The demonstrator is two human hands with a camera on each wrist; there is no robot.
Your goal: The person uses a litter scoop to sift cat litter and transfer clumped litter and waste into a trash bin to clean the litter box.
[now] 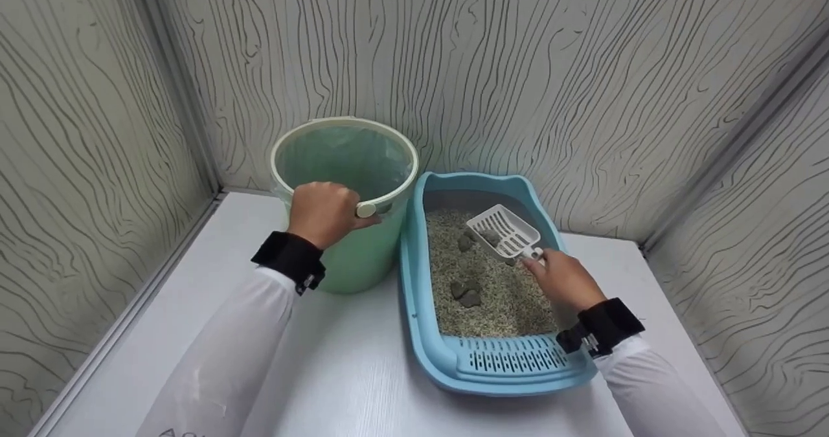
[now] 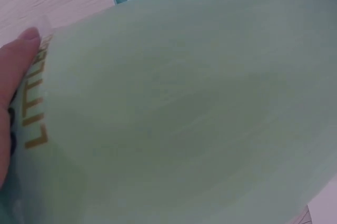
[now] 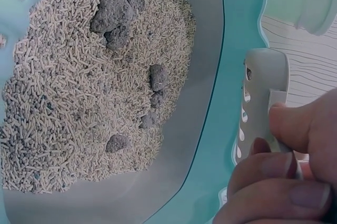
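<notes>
My left hand (image 1: 324, 212) grips the near rim of a green trash can (image 1: 363, 259), its knuckles up at the pale ring. In the left wrist view a digit lies along the can's outer wall (image 2: 174, 103), beside printed letters. With the right hand (image 1: 565, 281) I hold a white slotted litter scoop (image 1: 526, 232) by its handle, over the blue litter box (image 1: 420, 340). A grey clump (image 1: 490, 237) shows at the scoop's slots. More dark clumps (image 3: 113, 13) lie on the pellet litter (image 3: 68, 113); the right wrist view shows the scoop (image 3: 266, 71) edge-on.
A thin clear liner (image 1: 392, 162) is fitted inside the can, which stands close against the box's left side. The box has a perforated front ledge (image 1: 518, 359). Both stand on a white table (image 1: 350, 372), with wood-grain panels (image 1: 453, 68) behind and at the sides.
</notes>
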